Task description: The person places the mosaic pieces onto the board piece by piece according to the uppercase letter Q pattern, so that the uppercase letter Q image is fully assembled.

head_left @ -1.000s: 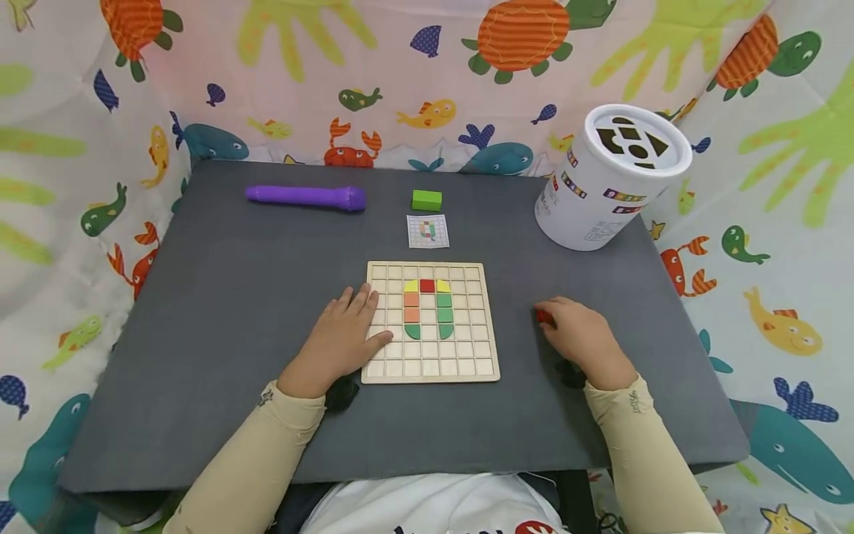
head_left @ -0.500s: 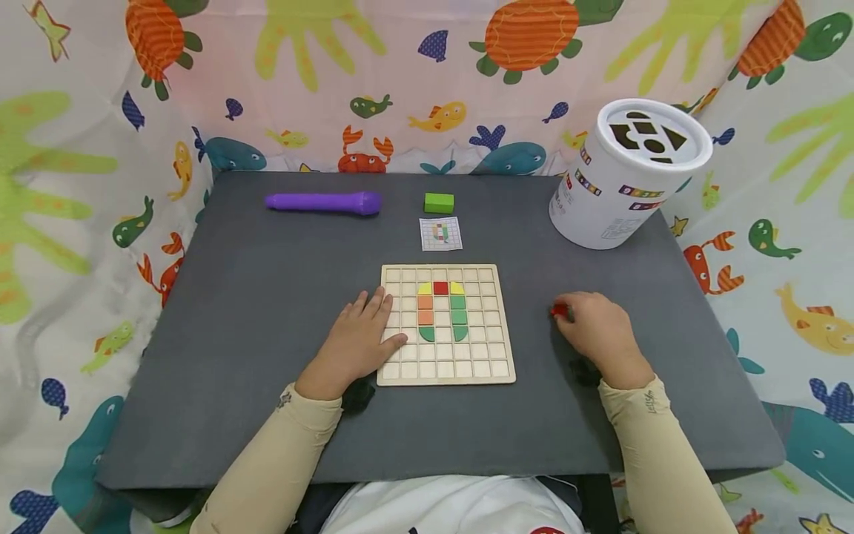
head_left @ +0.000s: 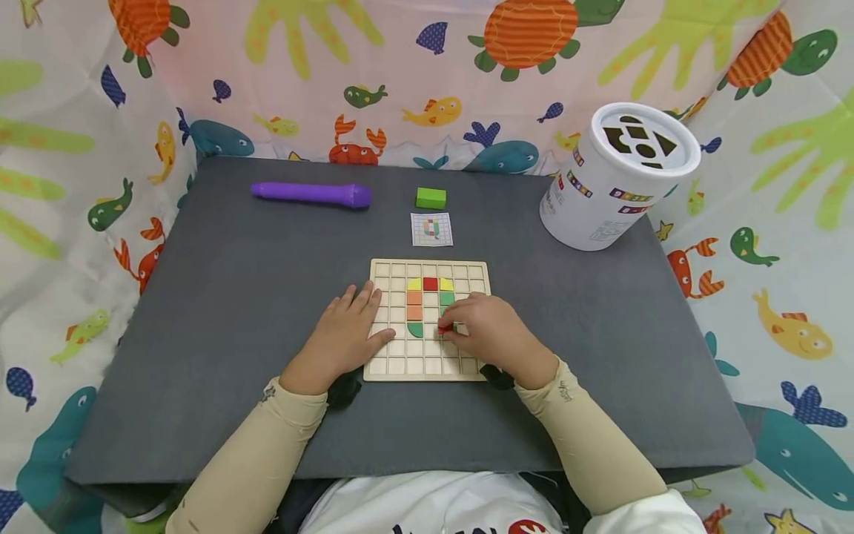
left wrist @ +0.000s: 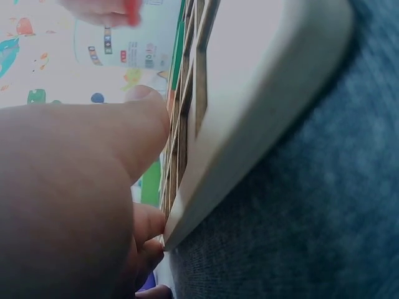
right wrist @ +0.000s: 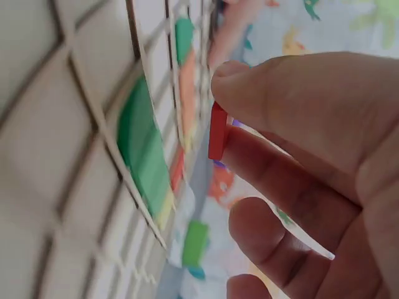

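Note:
A wooden grid board (head_left: 394, 367) lies on the table with yellow, red, orange and green tiles set in a ring of its cells. My left hand (head_left: 340, 334) rests flat on the board's left edge, fingers straight and thumb over the near cells. Between thumb and index finger my right hand (head_left: 497, 334) pinches a small red tile (right wrist: 217, 132), held just above the board by the right green column. In the right wrist view a rounded green tile (right wrist: 143, 149) sits in the grid beside it. From the head, that green column is partly hidden by my right hand.
Behind the board lies a small pattern card (head_left: 431, 230), with a green block (head_left: 431, 198) behind it. A purple microphone-shaped stick (head_left: 310, 194) lies back left. A white bucket (head_left: 600, 200) with shaped holes in its lid stands back right on the grey table (head_left: 267, 259).
My right hand has moved left from the bare table to above the board, carrying the red tile. My left hand stays on the board's edge. The head view shifts slightly.

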`<act>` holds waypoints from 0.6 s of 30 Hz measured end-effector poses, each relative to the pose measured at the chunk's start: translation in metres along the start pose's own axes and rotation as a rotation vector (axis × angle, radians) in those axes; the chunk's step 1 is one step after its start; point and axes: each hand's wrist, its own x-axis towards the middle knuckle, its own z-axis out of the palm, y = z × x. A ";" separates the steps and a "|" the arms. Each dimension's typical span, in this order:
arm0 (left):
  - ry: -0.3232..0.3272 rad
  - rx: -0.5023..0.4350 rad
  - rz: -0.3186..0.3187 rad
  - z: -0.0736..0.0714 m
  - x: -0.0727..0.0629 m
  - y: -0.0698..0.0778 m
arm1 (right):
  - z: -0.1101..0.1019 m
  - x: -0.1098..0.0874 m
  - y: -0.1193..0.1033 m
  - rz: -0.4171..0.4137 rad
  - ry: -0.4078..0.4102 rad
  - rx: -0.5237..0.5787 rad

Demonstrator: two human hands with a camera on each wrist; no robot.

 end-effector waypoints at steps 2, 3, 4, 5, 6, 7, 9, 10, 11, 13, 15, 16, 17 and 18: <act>-0.003 0.001 0.009 0.002 0.003 0.005 | 0.006 0.000 -0.002 0.005 -0.028 -0.008; -0.003 0.001 0.015 0.004 0.005 0.007 | 0.008 -0.001 -0.002 0.014 -0.038 -0.014; -0.007 0.002 0.021 0.005 0.006 0.010 | 0.011 -0.004 -0.002 0.022 -0.040 -0.021; -0.014 0.003 0.026 0.007 0.008 0.012 | 0.013 -0.007 -0.001 0.029 -0.036 -0.033; -0.022 0.004 0.031 0.007 0.010 0.016 | 0.014 -0.010 -0.001 0.040 -0.030 -0.037; -0.025 0.008 0.037 0.007 0.011 0.018 | 0.015 -0.012 -0.001 0.048 -0.021 -0.043; -0.031 0.019 0.037 0.005 0.011 0.019 | 0.018 -0.013 -0.002 0.047 -0.009 -0.035; -0.032 0.024 0.035 0.004 0.011 0.019 | 0.019 -0.014 -0.003 0.043 -0.005 -0.027; -0.030 0.026 0.034 0.003 0.010 0.019 | 0.020 -0.014 -0.003 0.038 -0.005 -0.011; -0.017 0.034 0.033 0.002 0.007 0.018 | 0.023 -0.014 -0.003 0.005 -0.012 0.034; 0.007 0.046 0.036 0.003 0.002 0.017 | 0.026 -0.015 -0.001 -0.020 -0.013 0.097; 0.025 0.050 0.040 0.004 -0.001 0.016 | 0.028 -0.016 0.001 -0.019 0.000 0.137; 0.049 0.054 0.047 0.005 -0.004 0.015 | 0.028 -0.019 0.002 -0.008 0.022 0.186; 0.079 0.057 0.057 0.007 -0.008 0.014 | 0.030 -0.022 0.004 0.011 0.059 0.229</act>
